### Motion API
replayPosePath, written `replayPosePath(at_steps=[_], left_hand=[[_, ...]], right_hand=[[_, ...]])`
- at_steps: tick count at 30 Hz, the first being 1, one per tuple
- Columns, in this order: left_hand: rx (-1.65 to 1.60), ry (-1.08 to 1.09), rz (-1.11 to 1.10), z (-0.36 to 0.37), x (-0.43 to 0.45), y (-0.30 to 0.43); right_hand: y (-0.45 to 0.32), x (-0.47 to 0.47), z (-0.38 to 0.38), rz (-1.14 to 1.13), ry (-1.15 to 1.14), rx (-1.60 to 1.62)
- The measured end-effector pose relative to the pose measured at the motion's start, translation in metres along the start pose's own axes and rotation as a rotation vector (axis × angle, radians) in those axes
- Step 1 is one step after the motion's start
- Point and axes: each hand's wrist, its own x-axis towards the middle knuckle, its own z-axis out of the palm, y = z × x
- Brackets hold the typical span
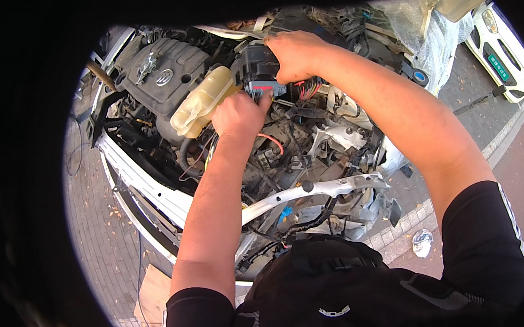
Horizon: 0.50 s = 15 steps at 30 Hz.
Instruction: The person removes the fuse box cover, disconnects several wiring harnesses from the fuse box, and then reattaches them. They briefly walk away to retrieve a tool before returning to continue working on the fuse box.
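Both my hands reach into the engine bay of a damaged white car. My left hand [239,114] is at the grey wiring connector [266,88], with its thumb against the connector's lower edge; the fingers are curled and partly hidden. My right hand [295,55] grips the right side of a black fuse box [253,63], fingertips at its top edge and thumb low beside the connector. A yellowed plastic coolant tank [204,103] lies tilted just left of my left hand. Red and other coloured wires [309,90] show below my right hand.
A black engine cover [163,71] is at the upper left. A bent white crossmember [311,191] spans the front, nearest me. Torn metal and loose wiring harnesses fill the middle. Clear plastic sheeting [448,51] hangs at the right, near a detached white bumper [501,53] on the paving.
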Motion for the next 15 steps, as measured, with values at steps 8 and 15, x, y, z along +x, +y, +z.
replayPosePath(at_steps=[8, 15], left_hand=[[-0.081, -0.011, -0.007, 0.006, -0.003, 0.001], [-0.047, -0.123, -0.008, -0.006, -0.006, 0.004]], right_hand=[[0.01, -0.007, 0.004, 0.065, -0.011, 0.028], [0.003, -0.015, 0.007, 0.09, 0.035, -0.031]])
